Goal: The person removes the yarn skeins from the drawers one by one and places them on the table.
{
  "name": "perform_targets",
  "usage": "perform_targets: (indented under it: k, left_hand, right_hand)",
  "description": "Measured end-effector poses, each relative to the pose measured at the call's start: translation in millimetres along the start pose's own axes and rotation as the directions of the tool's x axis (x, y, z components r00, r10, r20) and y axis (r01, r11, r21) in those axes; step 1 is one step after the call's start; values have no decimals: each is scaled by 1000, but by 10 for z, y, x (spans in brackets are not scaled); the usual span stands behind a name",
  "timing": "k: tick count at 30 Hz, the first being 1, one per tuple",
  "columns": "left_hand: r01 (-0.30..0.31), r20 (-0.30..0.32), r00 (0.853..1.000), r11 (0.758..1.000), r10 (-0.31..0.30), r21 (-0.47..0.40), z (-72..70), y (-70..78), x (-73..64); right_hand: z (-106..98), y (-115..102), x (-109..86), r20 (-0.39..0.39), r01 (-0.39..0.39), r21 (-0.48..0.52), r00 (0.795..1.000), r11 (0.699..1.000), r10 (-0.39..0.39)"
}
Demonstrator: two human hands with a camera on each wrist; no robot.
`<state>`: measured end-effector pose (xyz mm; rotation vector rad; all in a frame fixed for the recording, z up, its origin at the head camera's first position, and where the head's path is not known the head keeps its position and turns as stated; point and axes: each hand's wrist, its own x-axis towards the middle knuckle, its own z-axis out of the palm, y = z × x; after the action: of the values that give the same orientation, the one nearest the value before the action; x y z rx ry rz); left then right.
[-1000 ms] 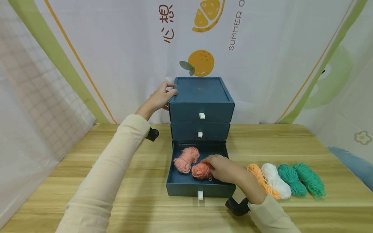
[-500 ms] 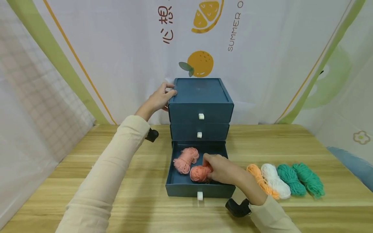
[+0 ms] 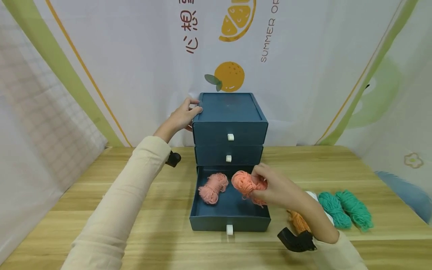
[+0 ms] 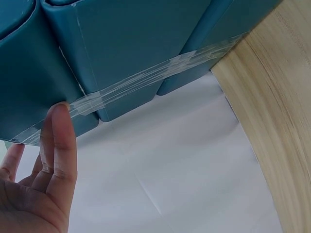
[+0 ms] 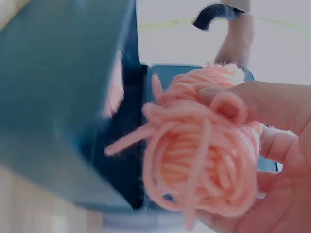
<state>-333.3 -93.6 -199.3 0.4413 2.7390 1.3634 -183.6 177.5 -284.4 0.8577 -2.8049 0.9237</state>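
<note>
In the head view, my right hand [image 3: 275, 187] pinches a coral-pink yarn skein [image 3: 243, 182] above the pulled-out bottom drawer [image 3: 229, 224] of a dark blue drawer unit [image 3: 230, 131]. The right wrist view shows this skein [image 5: 199, 150] close up, a loose strand end sticking out. A paler pink yarn skein [image 3: 213, 188] lies inside the drawer, on its left. My left hand [image 3: 180, 116] rests on the unit's top left edge. In the left wrist view, fairly straight fingers [image 4: 62, 145] touch its side near clear tape [image 4: 146, 77].
Right of the drawer, two green yarn skeins [image 3: 354, 210] lie on the wooden table [image 3: 162, 217]. Orange yarn [image 3: 298, 221] and a white skein beside them are partly hidden by my right forearm. A printed curtain [image 3: 135, 75] hangs behind the unit.
My right hand has lifted the coral skein from the drawer floor and moved up and right with it. The left hand stays at the unit's edge; the head view has shifted slightly.
</note>
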Motion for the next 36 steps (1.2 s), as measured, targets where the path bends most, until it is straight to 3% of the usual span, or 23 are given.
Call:
perform_targets:
  k: [8,18,22,24,26,29,32,36]
  left_hand:
    - [-15,9,1000,1000,15,-13,14,-38,7]
    - [-16,0,1000,1000,16,0,-10,-50,-21]
    - [-20,3,1000,1000,20,3,-16,-50,-17]
    - [-23,0,1000,1000,23,3,-23,-52,-17]
    - [-23,0,1000,1000,23,2,-32,-56,-19]
    - [-22,-2,1000,1000,22,3,-47,-64,-19]
    - [-17,-3,1000,1000,17,8,-59,-72,-17]
    - [-9,-4,1000,1000,9,9,-64,-75,-13]
  right_hand:
    - [-326,263,-344,-106,-71,-68,992,995,64]
    - [-713,983,-863,-243,-212,-114,953,971,180]
    - [-907,1262,-1104,-302,-305,-181,922,935,242]
    - [-990,1383,-1209,-351,-339,-240,904,910,245]
    - [-1048,1492,-1302,-385,-347,-277,895,896,228]
    - [-1108,1634,-1414,-413,-378,-366,885,850,216]
    - [-1110,1762,-1490,-396,-417,-433,884,799,247]
    - [-1053,1906,-1516,-310,-470,-441,879,764,362]
